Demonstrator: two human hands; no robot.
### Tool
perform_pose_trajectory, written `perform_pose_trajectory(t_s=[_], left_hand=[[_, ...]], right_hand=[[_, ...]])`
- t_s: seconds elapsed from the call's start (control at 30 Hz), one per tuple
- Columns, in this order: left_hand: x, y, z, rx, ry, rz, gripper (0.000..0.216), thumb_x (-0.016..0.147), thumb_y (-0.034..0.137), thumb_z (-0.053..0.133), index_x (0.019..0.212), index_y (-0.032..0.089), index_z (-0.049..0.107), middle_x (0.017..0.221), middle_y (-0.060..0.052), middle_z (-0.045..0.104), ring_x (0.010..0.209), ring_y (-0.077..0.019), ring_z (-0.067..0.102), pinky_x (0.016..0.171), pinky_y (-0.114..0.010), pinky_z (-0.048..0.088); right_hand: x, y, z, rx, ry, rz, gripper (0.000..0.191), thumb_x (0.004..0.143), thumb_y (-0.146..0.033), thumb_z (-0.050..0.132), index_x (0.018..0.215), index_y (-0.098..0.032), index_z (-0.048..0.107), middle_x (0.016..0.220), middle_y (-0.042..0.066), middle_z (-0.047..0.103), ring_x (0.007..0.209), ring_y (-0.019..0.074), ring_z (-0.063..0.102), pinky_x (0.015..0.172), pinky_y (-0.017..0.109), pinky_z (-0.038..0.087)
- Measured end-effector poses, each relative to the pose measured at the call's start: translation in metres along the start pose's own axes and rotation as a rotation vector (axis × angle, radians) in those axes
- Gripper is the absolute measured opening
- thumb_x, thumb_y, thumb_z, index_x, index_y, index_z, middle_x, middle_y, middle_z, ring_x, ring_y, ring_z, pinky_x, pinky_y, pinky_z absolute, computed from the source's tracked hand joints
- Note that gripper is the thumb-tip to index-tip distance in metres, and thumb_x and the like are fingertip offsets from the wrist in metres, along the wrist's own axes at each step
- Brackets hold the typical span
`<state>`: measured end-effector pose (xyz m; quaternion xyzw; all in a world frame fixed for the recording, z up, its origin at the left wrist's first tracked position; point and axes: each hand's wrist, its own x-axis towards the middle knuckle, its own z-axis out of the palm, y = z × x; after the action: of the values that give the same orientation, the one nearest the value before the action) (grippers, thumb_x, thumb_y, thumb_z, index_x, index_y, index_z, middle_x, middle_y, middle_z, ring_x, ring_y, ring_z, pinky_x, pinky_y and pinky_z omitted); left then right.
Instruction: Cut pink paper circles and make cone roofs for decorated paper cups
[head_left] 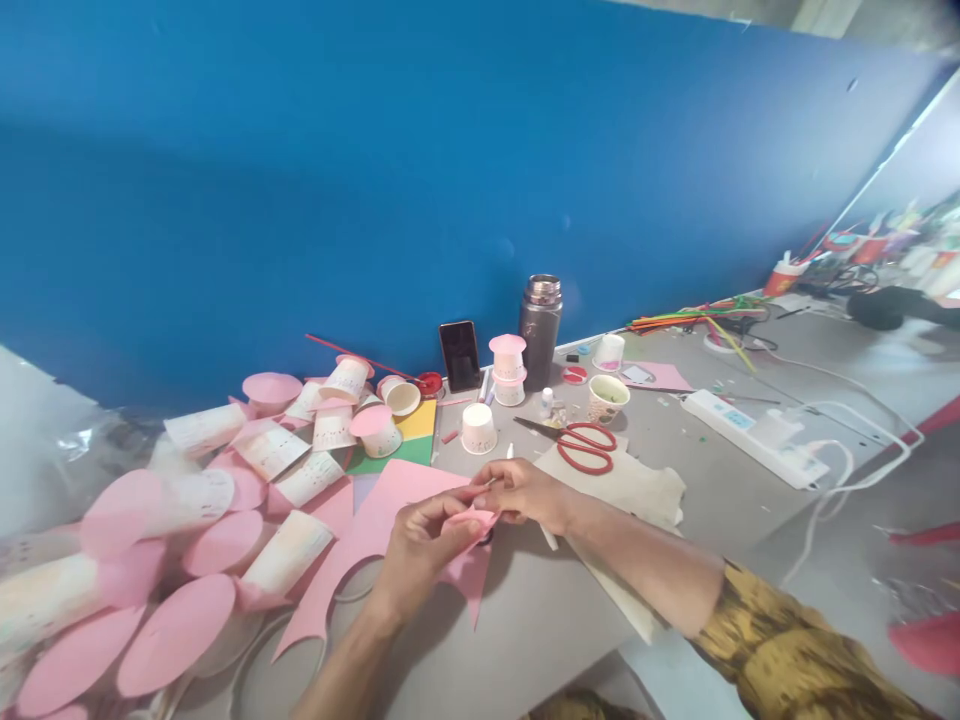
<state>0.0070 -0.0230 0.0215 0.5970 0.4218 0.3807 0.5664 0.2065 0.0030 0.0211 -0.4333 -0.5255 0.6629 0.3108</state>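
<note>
My left hand (424, 545) and my right hand (525, 492) meet over the grey table (555, 620), both pinched on a small pink paper piece (471, 560) whose pointed end hangs down below my fingers. A thin white stick shows at my right fingertips. A larger pink paper sheet (375, 520) lies flat just left of my hands. Red-handled scissors (581, 445) rest a little beyond my right hand on a beige sheet (637, 490).
Many paper cups capped with pink discs (195, 540) are heaped at the left. Behind stand a phone (460, 355), a steel flask (540, 330), small white cups (478, 428) and a power strip (750, 435) with cables. A blue wall (375, 180) backs the table.
</note>
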Motion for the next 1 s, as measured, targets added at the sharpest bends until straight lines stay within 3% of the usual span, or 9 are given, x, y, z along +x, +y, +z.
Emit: perform_pose_trajectory(t_s=[0.13, 0.23, 0.33, 0.43, 0.53, 0.67, 0.8, 0.93, 1.0], left_hand=[[0.001, -0.003, 0.000, -0.013, 0.021, -0.033, 0.028, 0.076, 0.045, 0.080, 0.075, 0.017, 0.077, 0.117, -0.014, 0.077, 0.103, -0.0317, 0.072, 0.088, -0.039, 0.057], [0.003, 0.000, -0.001, -0.029, 0.049, -0.062, 0.030, 0.074, 0.048, 0.081, 0.075, 0.018, 0.075, 0.116, -0.014, 0.078, 0.101, -0.0310, 0.073, 0.089, -0.039, 0.057], [0.004, 0.006, -0.005, -0.053, 0.101, -0.089, 0.029, 0.073, 0.046, 0.081, 0.072, 0.019, 0.073, 0.115, -0.014, 0.079, 0.107, -0.0321, 0.072, 0.091, -0.039, 0.056], [0.006, 0.011, -0.010, -0.051, 0.184, -0.110, 0.029, 0.074, 0.046, 0.080, 0.068, 0.019, 0.070, 0.118, -0.014, 0.078, 0.112, -0.0327, 0.071, 0.095, -0.040, 0.055], [0.007, 0.014, -0.011, -0.054, 0.230, -0.117, 0.031, 0.074, 0.046, 0.079, 0.065, 0.020, 0.068, 0.121, -0.013, 0.077, 0.113, -0.0331, 0.070, 0.097, -0.041, 0.054], [0.006, 0.019, -0.014, 0.014, 0.274, -0.102, 0.028, 0.075, 0.045, 0.079, 0.067, 0.020, 0.070, 0.121, -0.013, 0.077, 0.113, -0.0338, 0.070, 0.097, -0.042, 0.054], [0.002, 0.025, -0.020, 0.120, 0.323, -0.066, 0.027, 0.076, 0.045, 0.078, 0.068, 0.020, 0.071, 0.119, -0.012, 0.077, 0.114, -0.0334, 0.069, 0.098, -0.042, 0.053], [0.001, 0.026, -0.020, 0.142, 0.363, 0.035, 0.022, 0.080, 0.038, 0.076, 0.068, 0.020, 0.070, 0.113, -0.012, 0.079, 0.108, -0.0297, 0.071, 0.095, -0.040, 0.054], [0.002, 0.025, -0.018, 0.147, 0.376, 0.133, 0.016, 0.081, 0.032, 0.075, 0.072, 0.021, 0.071, 0.110, -0.012, 0.079, 0.105, -0.0276, 0.072, 0.093, -0.039, 0.055]], right_hand=[[0.000, -0.002, 0.002, -0.034, -0.024, 0.036, 0.047, 0.069, -0.049, 0.079, 0.101, -0.016, 0.069, 0.060, -0.005, 0.058, 0.046, 0.0070, 0.043, 0.045, 0.021, 0.025], [0.000, -0.003, -0.007, -0.114, 0.065, 0.017, 0.044, 0.072, -0.053, 0.077, 0.094, -0.016, 0.071, 0.063, -0.001, 0.063, 0.049, 0.0102, 0.050, 0.047, 0.023, 0.032], [0.001, -0.004, -0.037, -0.226, 0.353, -0.064, 0.036, 0.076, -0.052, 0.073, 0.089, -0.018, 0.067, 0.069, 0.001, 0.067, 0.059, 0.0146, 0.058, 0.055, 0.026, 0.040], [0.007, -0.004, -0.083, -0.344, 0.735, -0.149, 0.039, 0.077, -0.045, 0.070, 0.106, -0.021, 0.060, 0.082, 0.002, 0.067, 0.075, 0.0193, 0.063, 0.064, 0.029, 0.044], [0.022, 0.000, -0.121, -0.439, 0.920, -0.165, 0.049, 0.074, -0.040, 0.070, 0.117, -0.020, 0.056, 0.076, -0.001, 0.065, 0.070, 0.0204, 0.062, 0.065, 0.031, 0.044], [0.042, 0.006, -0.141, -0.545, 0.920, -0.150, 0.034, 0.067, -0.034, 0.073, 0.096, -0.020, 0.063, 0.056, -0.006, 0.058, 0.054, 0.0188, 0.058, 0.056, 0.029, 0.041], [0.040, 0.004, -0.132, -0.664, 0.871, -0.207, 0.018, 0.074, -0.038, 0.068, 0.070, -0.022, 0.060, 0.057, -0.001, 0.063, 0.057, 0.0195, 0.059, 0.057, 0.029, 0.042], [0.013, -0.013, -0.097, -0.762, 0.816, -0.327, 0.023, 0.078, -0.038, 0.070, 0.093, -0.021, 0.069, 0.099, 0.008, 0.075, 0.083, 0.0235, 0.066, 0.076, 0.033, 0.048], [-0.002, -0.025, -0.073, -0.821, 0.680, -0.426, 0.024, 0.082, -0.031, 0.069, 0.104, -0.023, 0.069, 0.101, 0.006, 0.075, 0.081, 0.0213, 0.067, 0.075, 0.032, 0.049]])
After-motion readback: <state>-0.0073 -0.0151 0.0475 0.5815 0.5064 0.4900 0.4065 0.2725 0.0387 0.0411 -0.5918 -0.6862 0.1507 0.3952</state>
